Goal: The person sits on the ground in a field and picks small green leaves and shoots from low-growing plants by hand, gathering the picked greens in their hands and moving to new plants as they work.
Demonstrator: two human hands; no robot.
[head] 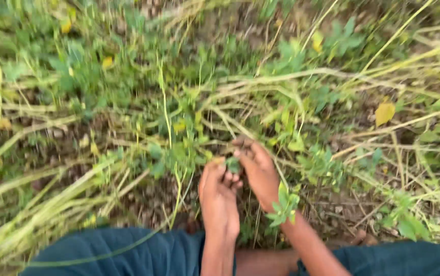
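Note:
My left hand (219,197) and my right hand (256,168) are close together, low in the middle of the head view. Both reach into a low green leafy plant (232,164) on the ground. The fingertips of both hands meet around a small leafy sprig, which they seem to pinch. The picture is blurred, so the exact grip is unclear. A leafy stem (282,204) crosses in front of my right wrist.
Long pale dry stalks (281,76) lie flat across brown soil (148,202), mixed with green weeds and a few yellow leaves (384,112). My knees in dark teal cloth (128,253) fill the bottom edge.

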